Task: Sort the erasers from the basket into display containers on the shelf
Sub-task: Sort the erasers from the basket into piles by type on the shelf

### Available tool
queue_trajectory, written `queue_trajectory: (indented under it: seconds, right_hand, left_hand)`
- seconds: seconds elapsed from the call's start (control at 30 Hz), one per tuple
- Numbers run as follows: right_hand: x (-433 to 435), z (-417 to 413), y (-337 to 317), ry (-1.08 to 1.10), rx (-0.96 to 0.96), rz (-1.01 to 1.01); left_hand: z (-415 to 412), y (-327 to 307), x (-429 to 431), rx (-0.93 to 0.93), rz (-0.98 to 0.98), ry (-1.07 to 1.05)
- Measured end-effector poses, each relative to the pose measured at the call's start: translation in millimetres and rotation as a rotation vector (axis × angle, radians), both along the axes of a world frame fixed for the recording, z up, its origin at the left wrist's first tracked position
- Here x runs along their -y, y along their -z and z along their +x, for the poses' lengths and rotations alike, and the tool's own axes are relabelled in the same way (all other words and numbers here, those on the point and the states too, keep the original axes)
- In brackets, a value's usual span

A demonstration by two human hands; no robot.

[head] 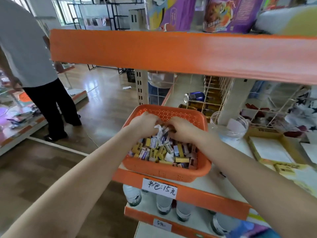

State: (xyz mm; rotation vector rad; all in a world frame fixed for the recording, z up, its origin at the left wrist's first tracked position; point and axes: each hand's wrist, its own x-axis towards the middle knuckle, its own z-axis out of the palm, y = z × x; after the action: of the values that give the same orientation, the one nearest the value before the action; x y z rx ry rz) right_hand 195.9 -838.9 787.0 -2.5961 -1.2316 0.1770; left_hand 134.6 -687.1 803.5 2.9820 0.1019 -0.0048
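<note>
— Look of the erasers [161, 152]?
— Small blocks in yellow, white and blue paper sleeves, heaped in the orange basket [164, 172] at the front edge of the shelf [202, 186].
— And the hands?
— Left hand [143, 125] and right hand [184, 130] both inside the basket, fingers curled, grasping a few white-wrapped ones between them.
— Other containers?
— Just right of the basket, a clear round tub [221, 131] holding white paper; beside it, a flat cardboard tray [251, 146], white inside.

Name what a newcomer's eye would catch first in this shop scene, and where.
The orange basket in the centre, heaped with small wrapped erasers, grabs attention first. The left hand and right hand meet at its far side, fingers curled into the pile. Above, a broad orange shelf beam crosses the view.
</note>
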Motion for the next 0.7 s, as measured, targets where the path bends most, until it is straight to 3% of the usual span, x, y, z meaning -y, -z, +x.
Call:
queue_trajectory:
  seconds: [0.17, 0.37, 0.7]
  right_hand:
    - [2, 1, 2, 0.016, 0.024, -0.076]
    - [3, 2, 2, 0.036, -0.005, -0.054]
    - [4, -3, 3, -0.027, 0.006, 0.100]
  left_hand:
    - [13, 13, -7, -0.036, 0.004, 0.033]
    - [15, 19, -21, -0.018, -0.184, 0.045]
    - [12, 11, -28, 0.171, -0.407, -0.027]
